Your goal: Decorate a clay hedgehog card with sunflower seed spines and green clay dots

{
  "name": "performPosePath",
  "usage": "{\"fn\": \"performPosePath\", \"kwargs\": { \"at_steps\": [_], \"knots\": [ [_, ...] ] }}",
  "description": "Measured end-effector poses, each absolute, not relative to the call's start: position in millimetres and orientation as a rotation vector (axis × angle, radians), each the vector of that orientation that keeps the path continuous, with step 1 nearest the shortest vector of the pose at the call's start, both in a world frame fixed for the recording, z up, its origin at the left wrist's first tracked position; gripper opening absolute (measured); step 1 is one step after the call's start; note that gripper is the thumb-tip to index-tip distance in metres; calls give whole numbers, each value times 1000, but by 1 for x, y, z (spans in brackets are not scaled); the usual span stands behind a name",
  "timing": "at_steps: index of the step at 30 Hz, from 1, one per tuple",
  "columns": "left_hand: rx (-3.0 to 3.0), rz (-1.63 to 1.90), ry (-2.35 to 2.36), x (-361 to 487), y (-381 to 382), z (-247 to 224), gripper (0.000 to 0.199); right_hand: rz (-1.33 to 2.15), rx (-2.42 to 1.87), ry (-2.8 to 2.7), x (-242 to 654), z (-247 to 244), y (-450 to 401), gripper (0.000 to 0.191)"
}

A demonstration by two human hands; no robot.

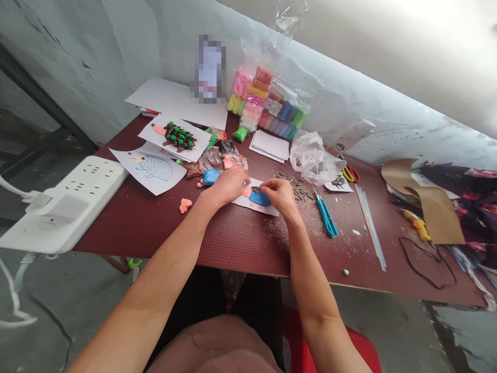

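Note:
A white card lies on the dark red table, bearing a blue clay shape with a pink clay part at its left. My left hand rests at the card's left side, fingers bent near the pink clay; whether it holds anything is hidden. Over the right end of the blue clay is my right hand, thumb and fingertips pinched together on something I cannot make out. Dark striped seeds are heaped just right of that hand. A seed or two shows at the blue clay's upper edge.
A blue cutter, red-yellow scissors and clear sticks lie to the right, with a yellow glue gun beyond. Hedgehog pictures and a white power strip are left. Bagged coloured clay stands behind.

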State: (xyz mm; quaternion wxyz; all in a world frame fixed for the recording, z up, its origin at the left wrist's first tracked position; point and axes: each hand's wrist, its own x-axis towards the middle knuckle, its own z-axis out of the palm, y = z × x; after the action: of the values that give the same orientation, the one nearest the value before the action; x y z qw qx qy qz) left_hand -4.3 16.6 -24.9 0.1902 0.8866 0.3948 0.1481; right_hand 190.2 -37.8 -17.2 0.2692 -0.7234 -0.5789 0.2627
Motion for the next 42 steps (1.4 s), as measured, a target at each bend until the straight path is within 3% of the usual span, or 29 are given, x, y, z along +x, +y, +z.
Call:
{"fn": "performPosePath", "kwargs": {
  "at_steps": [42],
  "knots": [
    [2470,363,999,-13,16,-19,32,669,-1886,-1484,160,-4,-68,14]
  ]
}}
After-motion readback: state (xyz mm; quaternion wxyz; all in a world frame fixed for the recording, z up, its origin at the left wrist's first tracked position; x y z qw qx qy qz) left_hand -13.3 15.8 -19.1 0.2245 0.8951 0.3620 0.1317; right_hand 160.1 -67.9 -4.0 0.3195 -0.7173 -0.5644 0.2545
